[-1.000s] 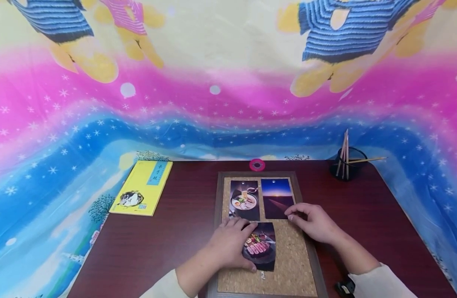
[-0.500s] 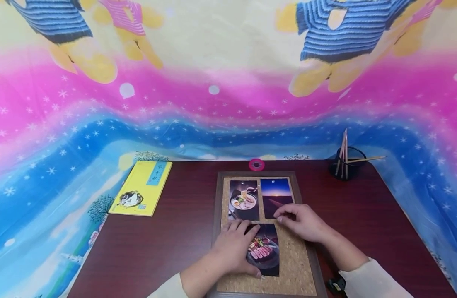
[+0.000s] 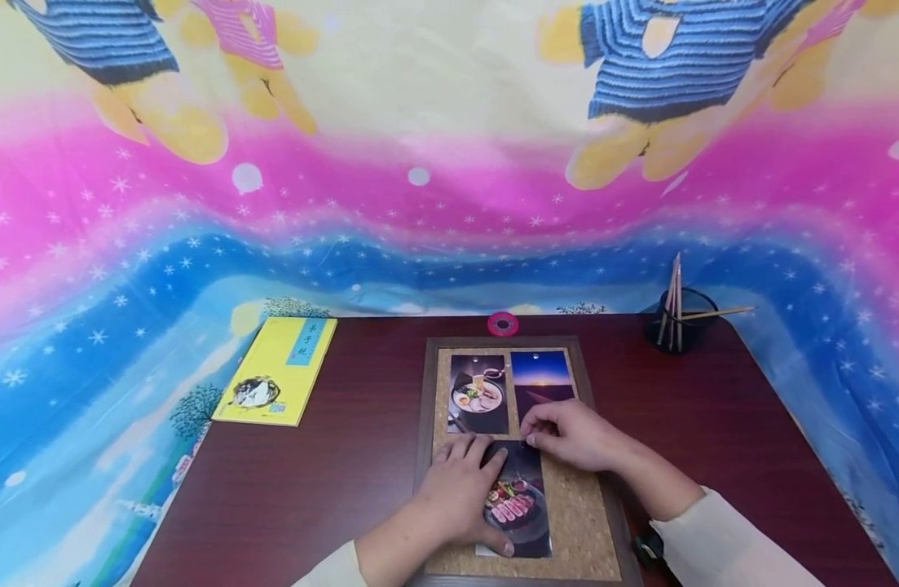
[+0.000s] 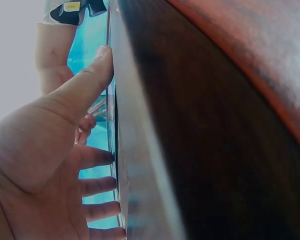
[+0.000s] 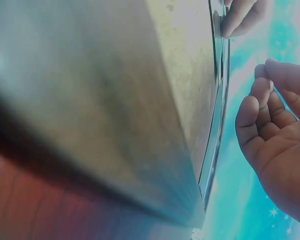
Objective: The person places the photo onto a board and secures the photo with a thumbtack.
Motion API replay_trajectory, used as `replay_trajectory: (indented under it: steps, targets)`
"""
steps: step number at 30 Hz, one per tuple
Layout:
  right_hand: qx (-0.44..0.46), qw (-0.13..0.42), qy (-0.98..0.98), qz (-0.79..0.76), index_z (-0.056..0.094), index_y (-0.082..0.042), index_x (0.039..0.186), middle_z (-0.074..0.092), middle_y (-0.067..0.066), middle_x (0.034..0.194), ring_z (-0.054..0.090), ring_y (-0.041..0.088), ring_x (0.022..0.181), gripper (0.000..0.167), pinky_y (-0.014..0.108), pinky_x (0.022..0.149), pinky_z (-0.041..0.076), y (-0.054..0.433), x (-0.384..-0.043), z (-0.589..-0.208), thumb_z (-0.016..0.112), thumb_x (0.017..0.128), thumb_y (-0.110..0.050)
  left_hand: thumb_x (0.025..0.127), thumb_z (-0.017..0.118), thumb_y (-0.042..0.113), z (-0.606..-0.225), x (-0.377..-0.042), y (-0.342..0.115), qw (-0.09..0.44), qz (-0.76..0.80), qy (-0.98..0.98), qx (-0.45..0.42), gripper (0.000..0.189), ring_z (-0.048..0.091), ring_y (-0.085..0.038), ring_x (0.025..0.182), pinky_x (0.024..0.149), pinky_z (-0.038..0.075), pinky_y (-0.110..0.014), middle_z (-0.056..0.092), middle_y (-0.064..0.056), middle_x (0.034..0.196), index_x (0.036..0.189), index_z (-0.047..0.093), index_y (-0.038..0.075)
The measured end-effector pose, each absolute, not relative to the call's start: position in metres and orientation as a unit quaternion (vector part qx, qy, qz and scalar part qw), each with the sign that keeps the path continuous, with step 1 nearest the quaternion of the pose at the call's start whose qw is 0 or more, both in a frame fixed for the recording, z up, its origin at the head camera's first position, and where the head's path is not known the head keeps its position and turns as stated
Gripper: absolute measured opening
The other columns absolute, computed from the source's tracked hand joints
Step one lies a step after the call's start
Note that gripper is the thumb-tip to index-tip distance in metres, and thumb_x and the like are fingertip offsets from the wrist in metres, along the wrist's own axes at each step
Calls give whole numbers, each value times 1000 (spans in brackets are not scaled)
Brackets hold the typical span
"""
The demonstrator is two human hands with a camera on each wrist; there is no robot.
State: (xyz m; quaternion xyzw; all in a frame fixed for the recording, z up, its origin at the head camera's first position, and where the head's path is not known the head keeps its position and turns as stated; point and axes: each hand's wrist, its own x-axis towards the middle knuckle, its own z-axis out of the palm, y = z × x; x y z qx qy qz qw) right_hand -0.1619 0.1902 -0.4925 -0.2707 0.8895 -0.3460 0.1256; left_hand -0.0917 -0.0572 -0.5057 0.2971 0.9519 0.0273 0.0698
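My left hand lies with spread fingers on the cork board, its thumb and forefinger pressing a photo of sliced meat. At the top edge of that photo is my right hand, thumb and forefinger pinched together around what looks like a tiny pin, nearly hidden by the fingertips. Above it, a sunset photo hangs from a clear pin, its lower part covered by the right hand. A ramen photo, also pinned at its top, sits to its left. In the left wrist view, the left thumb and fingers reach straight to the board.
A pink tape roll lies behind the board. A yellow book is at the table's left, a black mesh cup with several pencils at the back right. A patterned cloth surrounds the table.
My right hand has moved left, from the sunset photo's lower right corner to the top edge of the meat photo. That photo has shifted slightly down and now lies flatter under the left hand.
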Motion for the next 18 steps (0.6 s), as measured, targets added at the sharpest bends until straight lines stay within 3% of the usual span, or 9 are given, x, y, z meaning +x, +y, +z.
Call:
replay_trajectory:
  steps: [18]
  targets:
    - [-319,157,889,-290,77,-22,97,68,-18,89,60,3,78,12,29,75,53,163,-179,-495,69,100,-14,55,72,94,-507,-90,-54,79,17,954,290,129,34,-36,148,115,37,-58,39,-11,162,157,47,19]
